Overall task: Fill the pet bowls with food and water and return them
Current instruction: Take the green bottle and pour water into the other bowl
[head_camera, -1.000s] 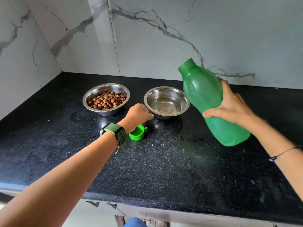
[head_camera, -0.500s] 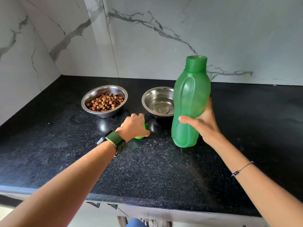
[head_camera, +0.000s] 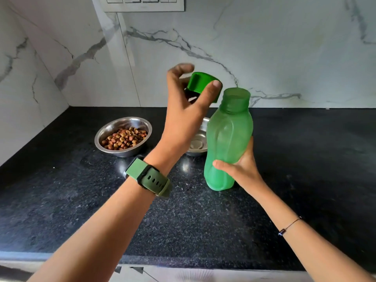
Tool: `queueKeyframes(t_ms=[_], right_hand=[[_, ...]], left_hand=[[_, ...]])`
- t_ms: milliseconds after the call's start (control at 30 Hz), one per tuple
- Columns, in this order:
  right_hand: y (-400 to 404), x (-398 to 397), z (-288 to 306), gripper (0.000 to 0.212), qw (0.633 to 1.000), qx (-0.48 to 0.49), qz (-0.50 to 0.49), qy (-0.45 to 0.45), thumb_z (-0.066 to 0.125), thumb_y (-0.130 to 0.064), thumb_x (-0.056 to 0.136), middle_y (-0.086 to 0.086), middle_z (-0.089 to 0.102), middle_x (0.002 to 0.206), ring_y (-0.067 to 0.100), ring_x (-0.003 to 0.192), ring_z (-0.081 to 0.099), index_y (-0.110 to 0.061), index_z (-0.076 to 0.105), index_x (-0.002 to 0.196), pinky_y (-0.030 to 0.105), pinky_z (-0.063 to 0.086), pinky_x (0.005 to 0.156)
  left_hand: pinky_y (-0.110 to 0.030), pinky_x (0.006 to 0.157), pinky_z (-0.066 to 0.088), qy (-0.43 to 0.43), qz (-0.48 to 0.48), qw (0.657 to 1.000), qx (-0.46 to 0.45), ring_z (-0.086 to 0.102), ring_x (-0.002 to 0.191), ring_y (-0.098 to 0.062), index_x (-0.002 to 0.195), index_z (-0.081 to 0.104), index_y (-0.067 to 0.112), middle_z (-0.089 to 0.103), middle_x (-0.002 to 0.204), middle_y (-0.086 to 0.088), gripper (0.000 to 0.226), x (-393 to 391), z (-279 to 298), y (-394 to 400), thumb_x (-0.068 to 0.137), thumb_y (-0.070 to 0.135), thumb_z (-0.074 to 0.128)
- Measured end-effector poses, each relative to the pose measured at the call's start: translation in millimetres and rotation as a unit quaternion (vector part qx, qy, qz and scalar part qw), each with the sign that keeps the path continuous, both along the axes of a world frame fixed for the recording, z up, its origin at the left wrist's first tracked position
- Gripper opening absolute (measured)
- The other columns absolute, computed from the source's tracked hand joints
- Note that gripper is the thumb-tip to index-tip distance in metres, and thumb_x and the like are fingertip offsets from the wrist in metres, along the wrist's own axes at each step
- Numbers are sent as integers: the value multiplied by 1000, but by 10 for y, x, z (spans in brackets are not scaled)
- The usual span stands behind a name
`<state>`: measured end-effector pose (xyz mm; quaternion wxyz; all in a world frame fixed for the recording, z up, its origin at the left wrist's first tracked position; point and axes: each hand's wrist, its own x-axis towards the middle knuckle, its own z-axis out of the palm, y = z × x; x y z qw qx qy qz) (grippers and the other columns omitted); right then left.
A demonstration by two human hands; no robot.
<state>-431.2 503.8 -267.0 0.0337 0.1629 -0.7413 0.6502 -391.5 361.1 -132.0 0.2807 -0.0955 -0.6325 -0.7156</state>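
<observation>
A person stands at a black speckled counter (head_camera: 101, 200) with a white marble wall (head_camera: 284, 47) behind it. The left hand (head_camera: 183, 110) is up in the air and holds a dark green bottle cap (head_camera: 200, 83). The thumb and fingers are curled round the cap and pinch its sides. The cap is tilted and sits just beside the open mouth of the bottle, up and to the left of it, not on it. The right hand (head_camera: 242, 169) holds a light green plastic bottle (head_camera: 227, 139) low down on its body. The thumb wraps across the front and the other fingers go round the back. The bottle is nearly upright, with its bottom at the counter. Its top is open. Two shiny metal bowls are farther back on the counter. The food bowl (head_camera: 123, 137) on the left has brown dry pet food (head_camera: 124, 138) in it. The second bowl (head_camera: 198, 142) is to its right, mostly hidden behind the left arm and the bottle, so you cannot tell if it has water in it. The left wrist wears a green watch (head_camera: 148, 178). The right wrist wears a thin bracelet (head_camera: 289, 226). A white switch plate (head_camera: 142, 4) is on the wall at the top.
</observation>
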Motion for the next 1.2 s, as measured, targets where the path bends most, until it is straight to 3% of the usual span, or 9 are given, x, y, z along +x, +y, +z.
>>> queueKeyframes(t_ms=[67,200,267,400,567,800,900,1067,1200], right_hand=[[-6,2,-7,85,1000,-4,-3,2,79,-35,46,-9,55,119,12,113,55,-44,32,116,44,46,99],[-29,11,-17,80,1000,-7,-12,7,78,-34,47,-8,56,117,15,112,57,-44,34,112,45,47,98],[-31,9,-28,79,1000,-14,-14,7,79,-29,48,-7,58,115,14,110,59,-42,34,112,45,48,96],[-25,3,-31,84,1000,-14,-2,8,80,-13,56,-8,57,118,9,111,58,-45,31,116,44,48,96],[-24,-10,-55,84,1000,-16,1,3,81,-20,55,-6,58,120,13,114,58,-52,32,115,48,48,96],[-29,-22,-77,88,1000,-22,2,8,82,-14,56,-4,59,121,15,113,58,-56,33,115,51,48,95],[-33,-22,-81,85,1000,-22,3,6,81,-19,54,-1,59,121,17,113,59,-52,33,116,51,48,95],[-43,-11,-64,82,999,-38,11,9,78,-27,49,-3,58,119,13,112,58,-44,33,116,42,49,96],[-36,-14,-52,82,999,-41,20,11,78,-31,48,-9,57,117,8,109,58,-40,35,116,31,49,91]], left_hand=[[-36,76,54,46,10,998,-42,55,83,-11,106,44,26,50,96,-2,35,-19,11,90,81,17,66],[-54,87,49,65,63,994,-67,54,97,-34,99,48,36,51,108,-17,29,-91,-46,302,78,30,67],[-37,90,49,67,90,986,-126,54,100,-27,100,45,33,51,108,-13,33,-95,-92,410,78,28,69],[-3,84,33,82,127,970,-189,45,98,-10,104,51,4,41,105,-2,36,-156,-181,509,76,11,73],[5,77,30,47,139,966,-211,42,91,5,106,50,2,38,106,-1,40,-219,-168,510,76,10,75],[4,72,31,25,133,967,-216,43,87,8,108,50,8,40,105,1,39,-216,-256,494,79,18,73],[2,75,32,30,99,976,-192,44,87,13,103,48,20,45,106,2,32,-200,-273,446,79,21,70],[-10,80,38,29,54,984,-165,49,90,-3,95,44,35,52,105,5,29,-184,-268,417,78,22,63],[-23,78,44,-2,-100,990,-101,51,85,-10,94,49,31,54,96,7,27,-246,-204,257,78,11,58]])
